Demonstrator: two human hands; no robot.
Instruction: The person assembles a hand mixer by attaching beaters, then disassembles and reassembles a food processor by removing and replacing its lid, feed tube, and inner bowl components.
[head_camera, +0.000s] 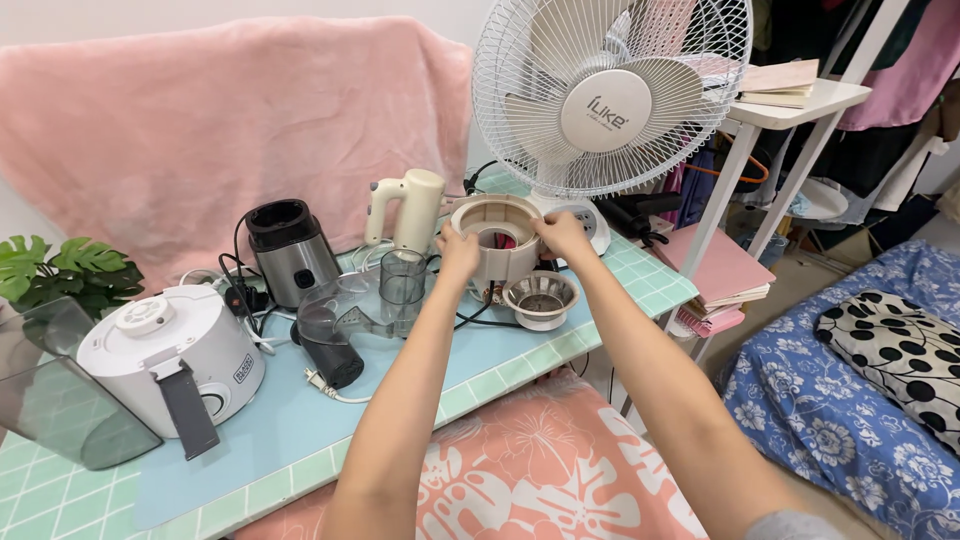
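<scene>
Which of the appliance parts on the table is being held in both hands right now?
The beige ring-shaped bowl in front of the fan: the left hand and right hand grip its sides. The strainer basket and clear cup sit untouched.

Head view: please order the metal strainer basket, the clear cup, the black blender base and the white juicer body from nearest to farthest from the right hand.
From the right hand, which grips the beige ring:
1. Metal strainer basket, just below the hand.
2. Clear cup, to the left, past the left hand.
3. Black blender base, farther left, near the pink blanket.
4. White juicer body, at the far left of the table.
</scene>
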